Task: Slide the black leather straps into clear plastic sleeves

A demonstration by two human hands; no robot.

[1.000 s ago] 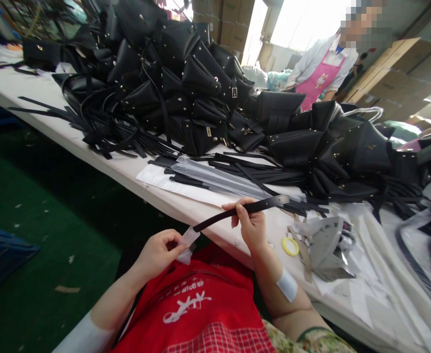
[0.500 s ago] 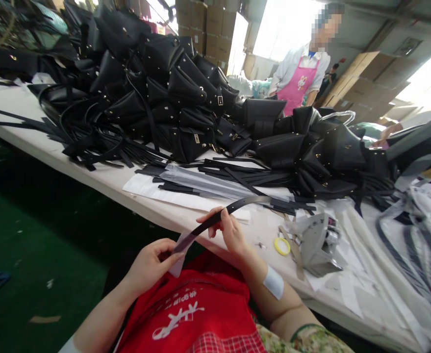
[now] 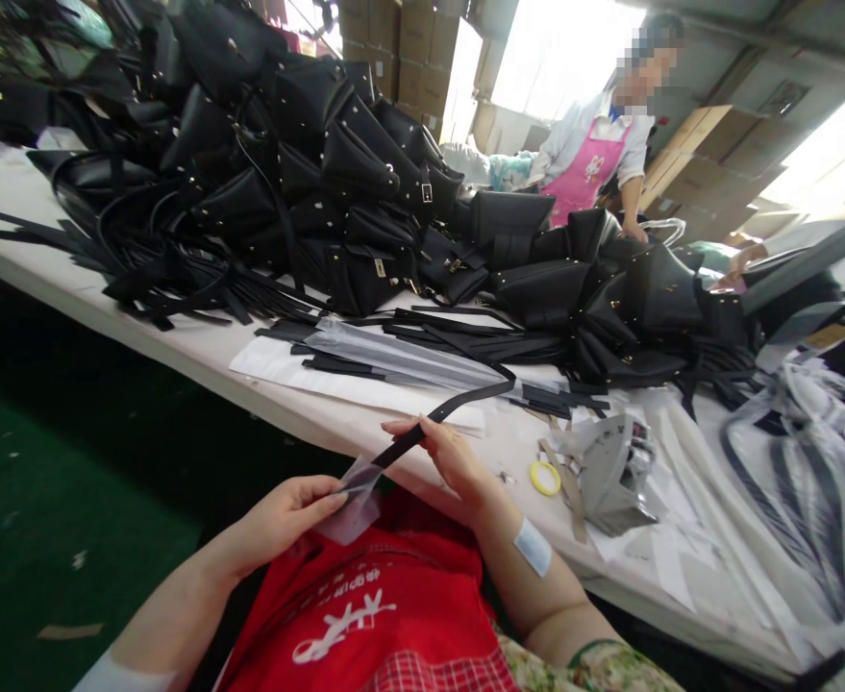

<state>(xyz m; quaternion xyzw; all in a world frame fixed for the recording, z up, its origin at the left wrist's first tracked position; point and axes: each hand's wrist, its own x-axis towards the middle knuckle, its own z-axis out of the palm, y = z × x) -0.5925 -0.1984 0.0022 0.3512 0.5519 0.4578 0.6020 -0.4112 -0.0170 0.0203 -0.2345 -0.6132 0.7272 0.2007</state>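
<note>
My left hand pinches a clear plastic sleeve in front of the red apron. One end of a black strap sits at or in the sleeve's mouth; how deep it goes I cannot tell. Further along, my right hand grips the strap between thumb and fingers. Beyond that hand the strap curves up and over the table edge, towards more black straps and a long clear plastic sleeve lying on white sheeting.
Black bags are heaped along the white table. To the right lie a yellow tape roll, a grey plastic bag and plastic-wrapped straps. Across the table stands a person in a pink apron.
The plastic sleeve in my left hand now spreads wider around the strap's end. The strap's far part bends more sharply. Across the table, the person's arm has reached down to the bags.
</note>
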